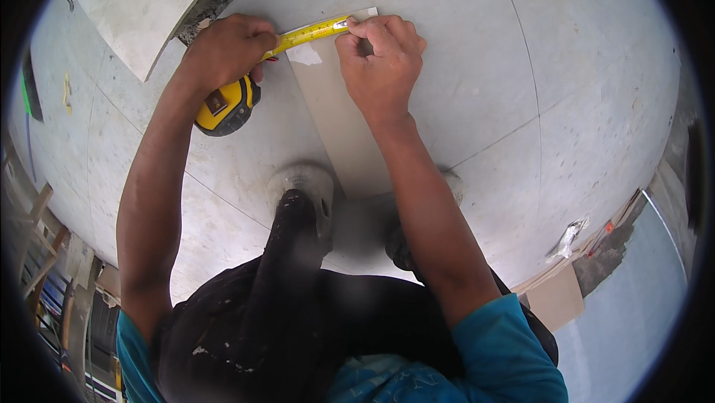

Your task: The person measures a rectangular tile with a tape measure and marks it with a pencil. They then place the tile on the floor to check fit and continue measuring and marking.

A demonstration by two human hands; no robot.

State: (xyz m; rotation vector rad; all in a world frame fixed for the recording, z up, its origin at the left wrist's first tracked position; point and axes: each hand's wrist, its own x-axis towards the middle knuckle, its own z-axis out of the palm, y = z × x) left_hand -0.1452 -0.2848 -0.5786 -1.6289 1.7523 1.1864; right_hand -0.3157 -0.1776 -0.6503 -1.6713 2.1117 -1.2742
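A yellow and black tape measure (237,111) hangs below my left hand (226,51), which is closed on the yellow blade (313,31) where it leaves the case. The blade stretches across the far end of a long, narrow beige tile strip (331,109). At the blade's metal-hooked end my right hand (387,64) is closed in a pinch, thumb and curled fingers together. A whitish patch marks the strip near its far left corner. The strip lies on the grey floor and runs back toward my feet, partly covered by my right hand and forearm.
A large pale slab (141,1) with a rough broken edge lies at the far left. My shoe (302,187) stands beside the strip. Wooden pieces (45,243) are at the lower left. A crumpled silvery wrapper (570,238) lies on the right, near a cardboard-coloured piece (557,299).
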